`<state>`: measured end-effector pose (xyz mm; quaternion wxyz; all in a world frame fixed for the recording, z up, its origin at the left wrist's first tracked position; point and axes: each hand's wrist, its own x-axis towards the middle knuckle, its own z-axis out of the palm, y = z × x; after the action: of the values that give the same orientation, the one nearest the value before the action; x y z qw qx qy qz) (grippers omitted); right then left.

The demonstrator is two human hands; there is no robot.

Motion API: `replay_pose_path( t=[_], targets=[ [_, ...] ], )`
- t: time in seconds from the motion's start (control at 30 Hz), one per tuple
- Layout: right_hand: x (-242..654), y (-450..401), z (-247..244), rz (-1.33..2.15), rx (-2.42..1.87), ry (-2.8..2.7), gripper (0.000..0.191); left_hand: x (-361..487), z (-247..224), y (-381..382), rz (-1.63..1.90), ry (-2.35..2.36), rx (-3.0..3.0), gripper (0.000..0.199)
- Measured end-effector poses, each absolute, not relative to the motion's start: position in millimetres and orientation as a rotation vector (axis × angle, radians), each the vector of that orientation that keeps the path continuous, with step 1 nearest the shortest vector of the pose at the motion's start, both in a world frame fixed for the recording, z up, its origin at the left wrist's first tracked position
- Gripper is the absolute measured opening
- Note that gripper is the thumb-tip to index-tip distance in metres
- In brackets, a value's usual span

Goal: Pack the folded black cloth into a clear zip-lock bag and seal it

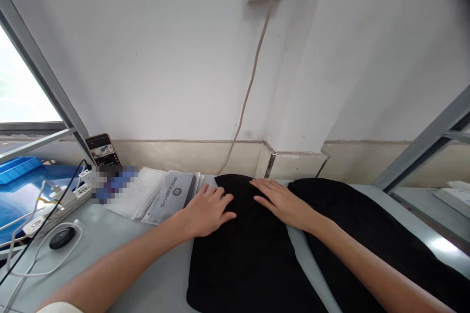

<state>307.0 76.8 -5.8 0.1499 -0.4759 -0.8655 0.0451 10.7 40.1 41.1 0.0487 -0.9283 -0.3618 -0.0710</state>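
Black fabric (249, 264) lies flat on the grey table (147, 274), narrowing toward the wall. On its upper left edge rests my left hand (209, 210), palm down with the fingers spread and nothing in them. My right hand (282, 200) lies flat across the upper right edge of the same fabric, fingers stretched out and pointing left. A second black fabric piece (352, 215) extends to the right, partly beneath my right forearm. Beside my left hand is a stack of plastic bags (172, 198), the top one marked ROCKBROS.
A phone (103, 151) leans upright at the back left. Near it are a power strip (73, 203), white cables and a round black object (62, 238). A blue tray (18, 168) sits far left. Metal frame bars (422, 151) stand at both sides; a cord (253, 71) hangs down the wall.
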Motion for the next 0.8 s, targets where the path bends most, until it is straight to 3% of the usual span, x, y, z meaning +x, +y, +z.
replay_pose_path(
  t=[0.23,0.6,0.8],
  targets=[
    [303.2,70.4,-8.7,0.248,-1.394,-2.450,0.066,-1.4,59.1,91.4,-0.305,-1.180,-3.099,0.038],
    [304.6,68.9,-13.4,0.280,-1.474,-2.361,0.068,-26.4,27.7,125.4,-0.608,-1.195,-3.028,0.034],
    [304.1,68.9,-13.1,0.287,-1.492,-2.380,0.070,-24.5,17.2,123.9,-0.604,-1.152,-2.999,0.033]
  ],
)
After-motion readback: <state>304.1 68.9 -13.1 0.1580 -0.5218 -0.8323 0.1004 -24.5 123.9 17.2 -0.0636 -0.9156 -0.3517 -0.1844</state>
